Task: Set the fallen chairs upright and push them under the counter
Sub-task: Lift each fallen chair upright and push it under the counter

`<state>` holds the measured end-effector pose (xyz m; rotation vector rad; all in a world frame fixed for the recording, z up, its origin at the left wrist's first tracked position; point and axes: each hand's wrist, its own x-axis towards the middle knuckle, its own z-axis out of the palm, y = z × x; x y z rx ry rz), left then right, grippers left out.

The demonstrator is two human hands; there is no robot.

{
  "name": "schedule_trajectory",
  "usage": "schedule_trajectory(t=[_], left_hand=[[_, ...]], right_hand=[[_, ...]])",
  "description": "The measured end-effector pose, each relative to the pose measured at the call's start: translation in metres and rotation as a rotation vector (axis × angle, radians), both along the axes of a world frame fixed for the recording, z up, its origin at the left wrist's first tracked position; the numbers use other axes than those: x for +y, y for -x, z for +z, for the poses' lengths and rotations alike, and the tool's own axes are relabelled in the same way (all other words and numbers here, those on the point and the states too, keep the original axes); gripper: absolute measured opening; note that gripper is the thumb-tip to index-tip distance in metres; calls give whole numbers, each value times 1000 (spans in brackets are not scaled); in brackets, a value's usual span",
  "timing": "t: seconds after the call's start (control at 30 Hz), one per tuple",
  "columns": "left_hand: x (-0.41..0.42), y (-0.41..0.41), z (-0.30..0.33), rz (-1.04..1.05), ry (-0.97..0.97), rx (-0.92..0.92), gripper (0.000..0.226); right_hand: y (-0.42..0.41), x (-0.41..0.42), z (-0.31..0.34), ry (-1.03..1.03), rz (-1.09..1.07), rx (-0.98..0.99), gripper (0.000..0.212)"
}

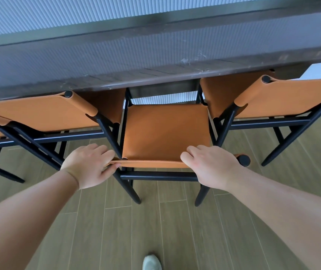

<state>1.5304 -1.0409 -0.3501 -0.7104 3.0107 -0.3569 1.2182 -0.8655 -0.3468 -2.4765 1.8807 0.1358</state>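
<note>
My left hand [89, 164] and right hand [210, 166] both grip the top of the middle chair [165, 131]. It stands up, its seat partly under the bench [116, 61], between two chairs. I should push slowly and straight so it doesn't bump them.

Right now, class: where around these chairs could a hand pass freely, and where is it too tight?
Free: bare floor behind the middle chair, near the shoe. Crowded: the middle chair's sides, close against the left chair and right chair, under the counter.
</note>
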Motion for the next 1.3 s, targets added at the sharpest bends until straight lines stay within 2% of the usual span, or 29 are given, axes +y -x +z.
schedule_trajectory(t=[0.13,0.33,0.43,0.63,0.73,0.83,0.97,1.3], left_hand=[[-2,-2,-2,-5,17,13,42],[3,-1,-2,18,73,16,45],[1,-2,-4,50,91,33,44],[-32,7,9,28,117,76,39],[-59,23,26,26,154,76,44],[-83,39,41,28,205,55,47],[-112,56,55,12,246,31,55],[-168,95,85,11,178,17,54]], right_hand=[[-1,3,-3,93,-18,16,38],[-5,30,-21,266,-267,23,41],[2,34,-22,302,-278,57,43],[20,5,-4,300,-248,96,37],[32,-24,18,259,-281,131,49],[49,-51,42,195,-299,245,60],[73,-76,64,183,-326,374,52],[104,-133,90,149,-336,422,52]])
